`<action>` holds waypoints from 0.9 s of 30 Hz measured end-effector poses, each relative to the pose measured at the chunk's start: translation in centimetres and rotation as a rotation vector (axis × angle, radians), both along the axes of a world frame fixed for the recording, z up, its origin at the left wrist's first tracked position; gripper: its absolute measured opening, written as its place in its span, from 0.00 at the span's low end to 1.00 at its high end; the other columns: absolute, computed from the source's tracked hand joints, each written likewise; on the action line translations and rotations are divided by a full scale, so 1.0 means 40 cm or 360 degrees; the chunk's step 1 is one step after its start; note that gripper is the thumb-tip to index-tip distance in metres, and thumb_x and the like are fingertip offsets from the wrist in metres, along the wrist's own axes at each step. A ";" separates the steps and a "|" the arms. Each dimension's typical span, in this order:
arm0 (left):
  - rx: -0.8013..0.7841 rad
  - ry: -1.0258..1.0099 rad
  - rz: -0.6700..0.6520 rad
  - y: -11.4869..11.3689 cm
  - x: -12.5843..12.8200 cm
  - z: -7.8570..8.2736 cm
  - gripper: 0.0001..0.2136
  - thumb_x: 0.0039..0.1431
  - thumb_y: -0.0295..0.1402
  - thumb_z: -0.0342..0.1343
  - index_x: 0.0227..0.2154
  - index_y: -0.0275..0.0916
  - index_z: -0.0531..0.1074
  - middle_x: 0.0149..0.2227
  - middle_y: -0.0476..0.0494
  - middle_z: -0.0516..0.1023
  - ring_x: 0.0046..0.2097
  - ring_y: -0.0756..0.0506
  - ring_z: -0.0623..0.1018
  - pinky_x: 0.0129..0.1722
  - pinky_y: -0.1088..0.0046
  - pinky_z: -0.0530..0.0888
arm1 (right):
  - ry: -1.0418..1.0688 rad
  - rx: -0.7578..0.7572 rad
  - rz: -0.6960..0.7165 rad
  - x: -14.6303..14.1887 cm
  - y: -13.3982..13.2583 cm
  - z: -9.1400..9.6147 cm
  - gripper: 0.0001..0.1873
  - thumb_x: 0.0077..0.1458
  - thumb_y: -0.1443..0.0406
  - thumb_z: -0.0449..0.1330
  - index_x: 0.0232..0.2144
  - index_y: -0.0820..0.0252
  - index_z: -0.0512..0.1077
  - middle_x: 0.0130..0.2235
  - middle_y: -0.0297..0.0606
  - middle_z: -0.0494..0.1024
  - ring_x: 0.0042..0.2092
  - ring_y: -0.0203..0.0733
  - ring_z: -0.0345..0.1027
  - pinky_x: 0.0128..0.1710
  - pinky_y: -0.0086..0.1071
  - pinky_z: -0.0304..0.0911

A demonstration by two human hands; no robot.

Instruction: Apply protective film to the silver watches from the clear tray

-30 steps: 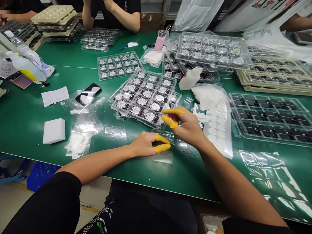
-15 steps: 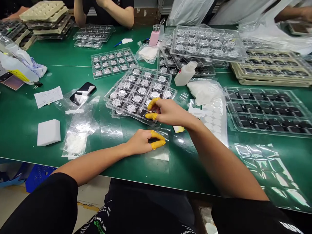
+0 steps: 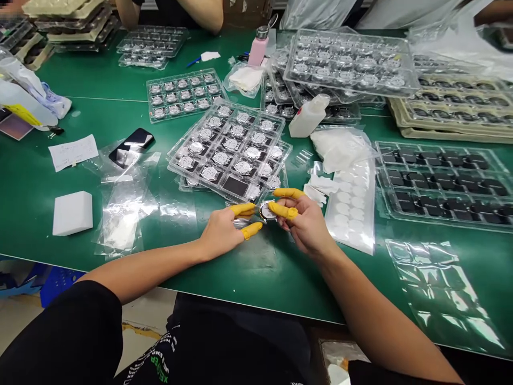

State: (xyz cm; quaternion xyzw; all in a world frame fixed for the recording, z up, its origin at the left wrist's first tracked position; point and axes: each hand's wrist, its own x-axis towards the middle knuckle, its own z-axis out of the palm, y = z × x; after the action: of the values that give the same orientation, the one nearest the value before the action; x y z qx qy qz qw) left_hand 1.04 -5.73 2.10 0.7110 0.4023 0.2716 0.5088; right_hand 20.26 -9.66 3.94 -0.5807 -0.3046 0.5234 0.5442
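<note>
My right hand (image 3: 306,222), with yellow finger cots on its thumb and fingers, pinches a round silver watch case (image 3: 267,211) above the table's near side. My left hand (image 3: 226,227), also in yellow cots, is just left of it with thumb and fingers parted; whether its fingertips touch the case I cannot tell. Behind the hands, a clear tray of watch cases (image 3: 231,144) rests slanted on other trays. One pocket (image 3: 234,186) at its near edge shows only a black square. Below my hands a transparent plastic sheet (image 3: 256,254) lies on the green table.
To the right are a sheet of round white stickers (image 3: 348,214), a tray of black pieces (image 3: 444,182) and clear film (image 3: 444,289). On the left lie a white foam block (image 3: 72,214), a phone (image 3: 131,147) and plastic bags (image 3: 120,214). A white bottle (image 3: 308,117) stands behind.
My right hand has lifted a watch case from the tray's near edge and brought it down beside my left hand. My left hand has moved slightly up, its fingers now close to the case.
</note>
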 end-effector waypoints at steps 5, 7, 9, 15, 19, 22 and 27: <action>0.0095 0.0173 0.0129 -0.012 -0.004 0.007 0.24 0.57 0.40 0.66 0.56 0.41 0.75 0.52 0.42 0.83 0.52 0.41 0.83 0.59 0.56 0.78 | 0.0094 -0.0069 -0.0127 0.007 0.004 0.012 0.28 0.35 0.56 0.78 0.38 0.57 0.74 0.25 0.26 0.68 0.21 0.27 0.56 0.16 0.24 0.48; 0.0095 0.0172 0.0116 -0.014 -0.004 0.008 0.25 0.57 0.40 0.66 0.57 0.41 0.74 0.52 0.42 0.83 0.53 0.41 0.83 0.60 0.57 0.78 | 0.0086 -0.0075 -0.0115 -0.004 -0.003 0.012 0.27 0.36 0.55 0.78 0.37 0.58 0.74 0.25 0.27 0.68 0.21 0.28 0.57 0.16 0.24 0.49; 0.0056 0.0084 0.0053 -0.011 -0.004 0.009 0.28 0.54 0.40 0.68 0.58 0.41 0.73 0.50 0.42 0.84 0.50 0.41 0.84 0.57 0.58 0.79 | 0.0061 -0.0078 -0.0034 -0.018 -0.009 0.010 0.27 0.37 0.53 0.77 0.37 0.58 0.74 0.25 0.27 0.69 0.21 0.28 0.56 0.17 0.25 0.49; 0.0013 -0.0154 -0.0120 -0.001 -0.006 0.002 0.30 0.47 0.38 0.73 0.56 0.42 0.75 0.41 0.46 0.86 0.39 0.45 0.86 0.47 0.66 0.83 | -0.0040 -0.0085 0.0186 -0.036 -0.020 0.016 0.31 0.38 0.52 0.77 0.41 0.60 0.73 0.25 0.27 0.70 0.22 0.29 0.58 0.20 0.27 0.52; 0.0069 -0.0254 -0.0114 -0.004 -0.005 0.000 0.28 0.47 0.36 0.74 0.53 0.41 0.77 0.38 0.47 0.86 0.36 0.47 0.85 0.43 0.69 0.83 | -0.0087 -0.0055 0.0192 -0.032 -0.029 0.015 0.30 0.38 0.52 0.77 0.41 0.60 0.74 0.27 0.30 0.73 0.27 0.33 0.66 0.28 0.30 0.62; 0.0128 -0.0322 -0.0074 -0.008 -0.004 0.002 0.25 0.46 0.35 0.74 0.49 0.40 0.78 0.37 0.47 0.86 0.35 0.48 0.84 0.42 0.70 0.83 | -0.0068 -0.0056 0.0150 -0.049 -0.040 0.007 0.30 0.38 0.51 0.77 0.39 0.59 0.74 0.28 0.33 0.76 0.31 0.38 0.71 0.33 0.34 0.67; -0.0090 -0.0309 0.0000 -0.008 -0.003 0.003 0.23 0.48 0.35 0.72 0.48 0.40 0.78 0.39 0.44 0.85 0.39 0.46 0.84 0.44 0.69 0.82 | -0.0425 0.0046 0.0145 -0.041 -0.039 0.007 0.28 0.47 0.47 0.70 0.43 0.57 0.72 0.34 0.38 0.78 0.35 0.43 0.73 0.35 0.38 0.69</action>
State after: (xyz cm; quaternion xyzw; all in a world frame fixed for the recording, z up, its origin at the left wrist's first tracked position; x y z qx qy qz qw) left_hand 0.94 -6.04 2.21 0.6667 0.3586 0.3279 0.5651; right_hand 18.61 -11.22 4.20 -0.6228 -0.4080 0.4611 0.4827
